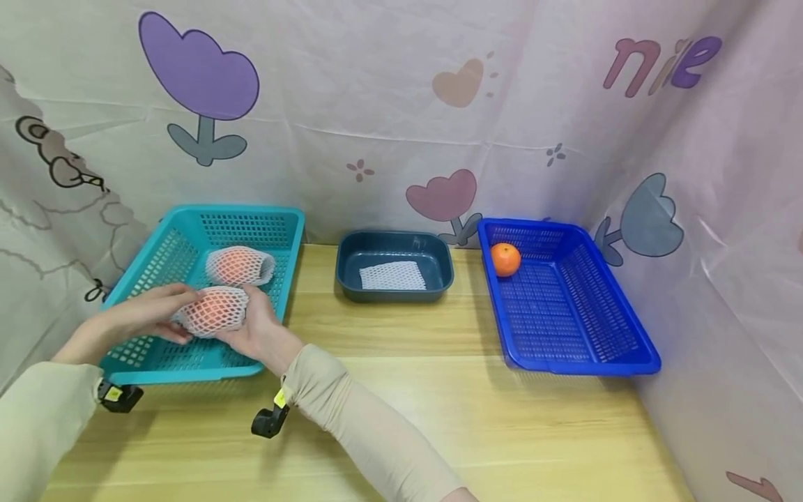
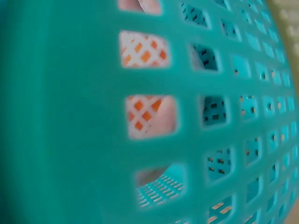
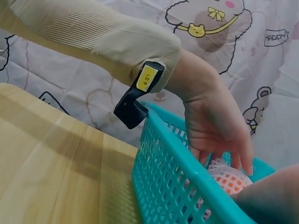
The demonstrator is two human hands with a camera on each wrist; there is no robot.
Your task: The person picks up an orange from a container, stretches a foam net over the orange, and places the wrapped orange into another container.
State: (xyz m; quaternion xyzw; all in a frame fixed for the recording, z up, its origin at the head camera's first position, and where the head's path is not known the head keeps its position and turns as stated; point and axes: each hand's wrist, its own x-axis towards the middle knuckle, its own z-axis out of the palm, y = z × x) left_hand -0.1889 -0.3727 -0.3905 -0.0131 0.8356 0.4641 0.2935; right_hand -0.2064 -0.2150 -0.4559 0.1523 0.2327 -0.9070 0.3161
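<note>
White-netted fruit, held between left hand and right hand inside the teal basket.
The fruit's underside is hidden; the left hand, half-curled, seems to grip its nine o'clock end, though the fingertips are hard to make out, while the right pinches the three o'clock end. Basket wall blocks most of the left wrist view, leaving scraps of fruit and finger through the holes; the right wrist view alone shows the left fingers pointing down, the right hand cut off at four o'clock. A second fruit lies at one o'clock from the first. Rightward, the tray holds a flat net; the blue basket, an orange at ten o'clock.
</note>
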